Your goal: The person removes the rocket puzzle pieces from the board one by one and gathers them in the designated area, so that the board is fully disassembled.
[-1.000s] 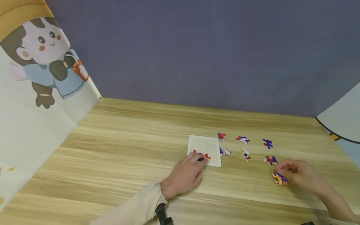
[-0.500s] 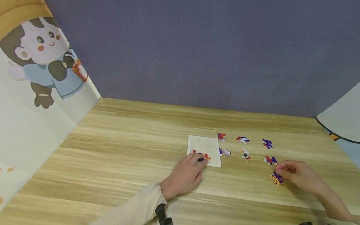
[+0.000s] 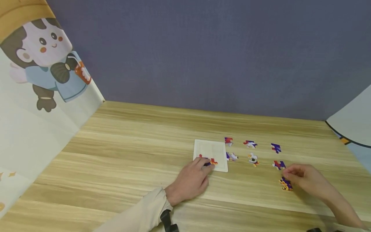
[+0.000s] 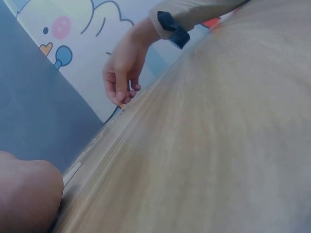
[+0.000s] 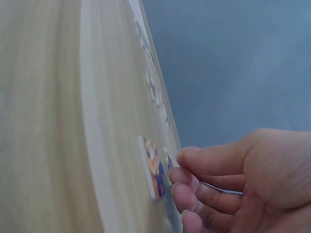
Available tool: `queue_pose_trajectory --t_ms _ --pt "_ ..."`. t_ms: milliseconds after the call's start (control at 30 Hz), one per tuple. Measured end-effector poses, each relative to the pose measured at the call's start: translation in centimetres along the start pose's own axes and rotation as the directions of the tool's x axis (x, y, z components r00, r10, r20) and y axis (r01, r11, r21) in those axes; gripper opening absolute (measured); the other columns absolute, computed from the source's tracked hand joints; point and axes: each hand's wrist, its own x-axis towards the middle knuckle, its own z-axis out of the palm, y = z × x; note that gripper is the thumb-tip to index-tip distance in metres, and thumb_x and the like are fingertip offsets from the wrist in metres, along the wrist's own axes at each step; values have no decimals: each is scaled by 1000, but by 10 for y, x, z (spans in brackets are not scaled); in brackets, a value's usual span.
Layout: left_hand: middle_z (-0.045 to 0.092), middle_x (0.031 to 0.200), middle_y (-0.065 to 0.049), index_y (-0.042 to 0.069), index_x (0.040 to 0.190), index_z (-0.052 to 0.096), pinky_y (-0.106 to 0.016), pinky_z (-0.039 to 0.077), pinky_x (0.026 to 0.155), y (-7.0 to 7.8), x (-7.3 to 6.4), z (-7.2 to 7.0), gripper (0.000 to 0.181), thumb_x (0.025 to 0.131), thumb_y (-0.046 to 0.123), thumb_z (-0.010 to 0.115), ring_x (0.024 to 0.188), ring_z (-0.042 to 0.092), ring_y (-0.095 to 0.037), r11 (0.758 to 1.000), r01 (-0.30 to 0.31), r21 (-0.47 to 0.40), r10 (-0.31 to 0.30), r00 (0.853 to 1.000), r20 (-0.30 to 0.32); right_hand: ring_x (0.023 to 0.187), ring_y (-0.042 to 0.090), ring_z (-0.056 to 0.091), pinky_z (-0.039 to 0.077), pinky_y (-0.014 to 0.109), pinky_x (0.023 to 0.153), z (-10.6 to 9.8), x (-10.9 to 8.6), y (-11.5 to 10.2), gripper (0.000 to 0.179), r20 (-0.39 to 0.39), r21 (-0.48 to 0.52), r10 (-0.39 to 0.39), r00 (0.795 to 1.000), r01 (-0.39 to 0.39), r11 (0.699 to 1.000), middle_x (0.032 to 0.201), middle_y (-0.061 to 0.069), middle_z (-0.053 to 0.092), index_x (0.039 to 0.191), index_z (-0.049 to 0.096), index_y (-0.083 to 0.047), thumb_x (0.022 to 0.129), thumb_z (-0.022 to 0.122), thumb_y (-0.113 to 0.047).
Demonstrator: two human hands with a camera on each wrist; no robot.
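My left hand (image 3: 189,182) rests at the lower edge of a white puzzle tray (image 3: 197,146). Its fingers lie over red, orange and purple puzzle pieces (image 3: 214,161) there and partly hide them. In the left wrist view, only a rounded part of this hand (image 4: 29,196) shows. To the right, my right hand (image 3: 307,178) has thumb and fingertips drawn together at the upper edge of a purple-and-yellow puzzle piece (image 3: 286,184). The right wrist view shows that puzzle piece (image 5: 154,167) close against the fingertips; the exact contact is partly hidden.
Several loose puzzle pieces lie right of the tray in two rows, including a bird-face piece (image 3: 253,159), a purple piece (image 3: 276,148) and a red-and-purple piece (image 3: 278,165) by the right hand. A dark blue backdrop (image 3: 203,58) stands along the far edge of the wooden table (image 3: 116,154).
The right hand and the purple-and-yellow puzzle piece have shifted slightly left, and the piece has turned a little. The left hand stays where it was on the tray.
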Motion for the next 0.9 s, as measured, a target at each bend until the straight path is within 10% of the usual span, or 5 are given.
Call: queue_pose_trajectory --t_ms 900 --pt "58 126 -7 11 122 63 -29 45 101 -1 0 1 36 88 16 54 117 54 -19 1000 -7 7 7 1000 9 70 2 54 46 22 56 21 37 -84 6 3 94 -265 964 263 960 83 1 65 91 67 -6 88 66 -11"
